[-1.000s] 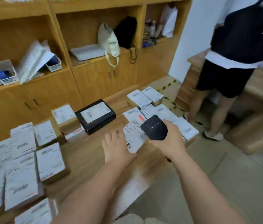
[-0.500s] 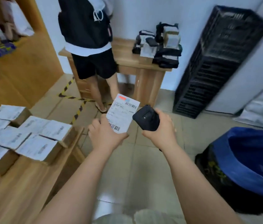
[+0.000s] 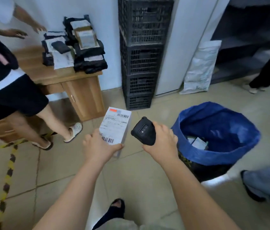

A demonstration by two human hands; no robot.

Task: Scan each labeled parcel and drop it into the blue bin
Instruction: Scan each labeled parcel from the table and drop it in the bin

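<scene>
My left hand (image 3: 98,147) grips a small parcel (image 3: 116,127) by its near end, its white barcoded label facing up. Just to its right, my right hand (image 3: 162,143) holds a black handheld scanner (image 3: 144,131), its head turned toward the parcel. The two are a short gap apart, above the tiled floor. The blue bin (image 3: 240,128), a black container lined with a blue bag, stands on the floor right of my right hand. A few labeled parcels (image 3: 197,143) lie at its bottom.
A person in black shorts (image 3: 13,97) stands at the left beside a wooden desk (image 3: 79,90) stacked with dark parcels. Black crates (image 3: 140,52) are stacked against the wall. Another person's legs (image 3: 263,183) are at the right. Yellow-black tape (image 3: 8,173) marks the floor.
My view has swung right, away from the parcel table to the floor and the blue bin. Both hands carried the parcel and scanner along, still side by side.
</scene>
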